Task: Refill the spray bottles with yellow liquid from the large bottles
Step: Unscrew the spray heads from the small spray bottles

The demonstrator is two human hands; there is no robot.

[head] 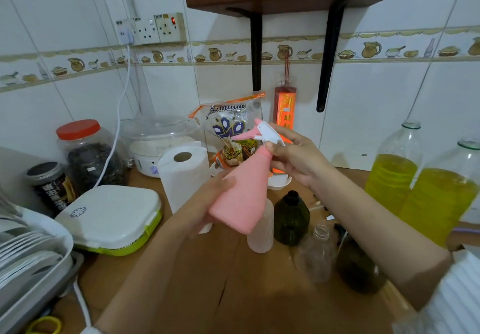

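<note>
1. While the pink spray bottle [241, 190] is held tilted in the air above the wooden worktop [259, 294], its nozzle end points up and away towards the tiled wall.
2. Left hand [207, 201]: it grips the wide lower body of the pink bottle from the left, fingers wrapped round the side; the hand is motion-blurred, so finger detail is unclear.
3. Right hand [296, 157]: its grip is closed round the neck of the bottle at the white trigger head [267, 132], thumb in front and fingers behind.
4. Two large bottles stand at the right edge of the worktop, close together, both open at the top and roughly half full of yellow liquid: the farther large bottle [394, 175] and the nearer large bottle [441, 203].
5. Under the held bottle, on the worktop, stand a translucent white bottle [261, 232], a dark green bottle [291, 216] with a black neck, a clear capless bottle [315, 253] and, nearest, a second dark green bottle [358, 268] partly hidden by the right forearm.
6. Behind the hands are a paper towel roll [183, 175], a printed snack bag [231, 126] and a red packet [284, 107] against the wall.
7. To the left sit a white and green lidded box [111, 219], a jar with a red lid [88, 152], a dark tin [52, 185] and a dish rack [31, 263] holding plates.
</note>
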